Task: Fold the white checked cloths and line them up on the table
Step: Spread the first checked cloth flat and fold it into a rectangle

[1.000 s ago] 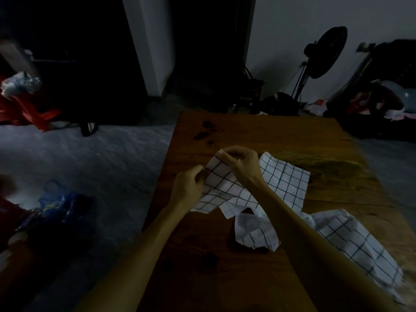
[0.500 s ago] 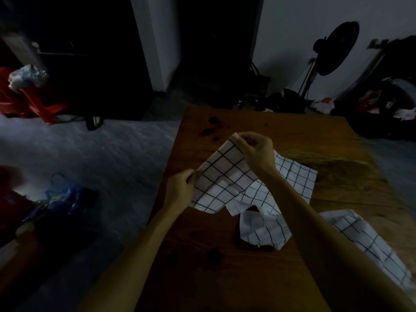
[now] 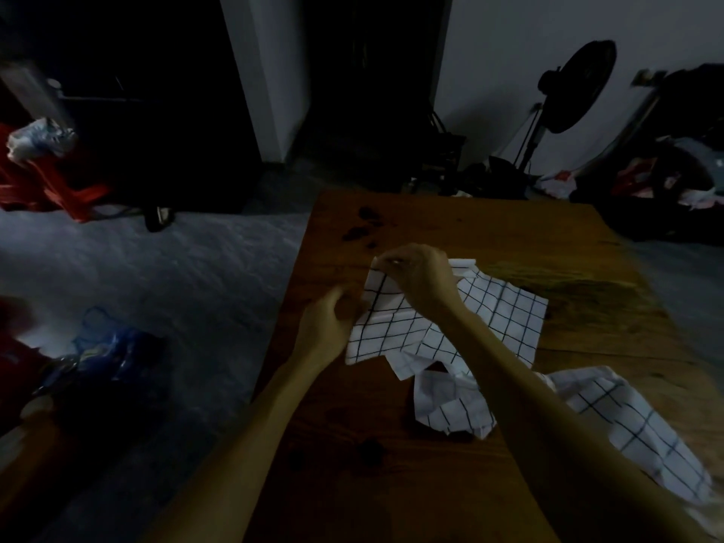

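Since half a second ago both hands have drawn closer over the tabletop (image 3: pixel 450 499). Right hand (image 3: pixel 417 274) pinches the checked cloth (image 3: pixel 493 319) at its far corner; left hand (image 3: pixel 327 325) grips its near edge. Crumpled cloth (image 3: pixel 627 421) beside it could snag. No writing legible.

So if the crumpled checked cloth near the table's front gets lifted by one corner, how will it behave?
The crumpled cloth would probably hang limp: it lies in soft creases. It looks thin, so likely light. The held cloth droops between the left hand and right hand.
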Demonstrator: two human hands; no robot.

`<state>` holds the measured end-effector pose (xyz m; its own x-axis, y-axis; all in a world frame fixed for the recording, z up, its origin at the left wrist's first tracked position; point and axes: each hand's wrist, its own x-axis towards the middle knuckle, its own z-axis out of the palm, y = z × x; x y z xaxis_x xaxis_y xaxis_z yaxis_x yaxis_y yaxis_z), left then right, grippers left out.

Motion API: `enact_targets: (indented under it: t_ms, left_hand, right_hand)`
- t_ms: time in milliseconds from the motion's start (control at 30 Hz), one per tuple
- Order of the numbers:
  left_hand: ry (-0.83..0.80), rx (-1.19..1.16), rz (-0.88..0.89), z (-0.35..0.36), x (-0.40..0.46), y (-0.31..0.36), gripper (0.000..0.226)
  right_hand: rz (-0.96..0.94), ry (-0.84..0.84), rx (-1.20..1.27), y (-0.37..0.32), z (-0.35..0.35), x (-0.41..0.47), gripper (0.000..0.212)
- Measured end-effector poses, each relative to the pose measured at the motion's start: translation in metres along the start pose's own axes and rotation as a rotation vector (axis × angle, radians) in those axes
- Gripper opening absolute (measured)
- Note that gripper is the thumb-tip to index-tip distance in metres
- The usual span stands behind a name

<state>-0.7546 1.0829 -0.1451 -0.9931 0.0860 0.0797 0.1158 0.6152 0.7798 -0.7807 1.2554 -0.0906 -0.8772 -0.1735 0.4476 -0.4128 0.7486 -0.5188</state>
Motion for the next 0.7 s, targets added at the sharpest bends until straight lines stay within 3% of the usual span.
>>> enact_targets:
  t_ms: [133, 267, 367, 600, 700]
  left_hand:
    - [0.033, -0.029, 0.081, 0.004, 0.005, 0.015, 0.018]
    - [0.027, -0.107, -0.140, 0.009, -0.001, -0.004, 0.026]
    - [0.013, 0.040, -0.160, 0.011, -0.015, -0.018, 0.022]
    - [0.095, 0.112, -0.175, 0.009, -0.024, -0.030, 0.024]
    - [0.032, 0.181, -0.172, 0.006, -0.023, -0.029, 0.022]
  right_hand:
    - [-0.002, 0.029, -0.024, -0.003, 0.009, 0.002, 0.032]
    - [0.073, 0.093, 0.011, -0.006, 0.012, 0.003, 0.015]
    - [0.130, 0.093, 0.031, -0.006, 0.006, 0.005, 0.016]
    - [0.158, 0.109, 0.070, -0.007, 0.009, 0.005, 0.016]
    - [0.151, 0.173, 0.065, -0.007, 0.006, 0.004, 0.016]
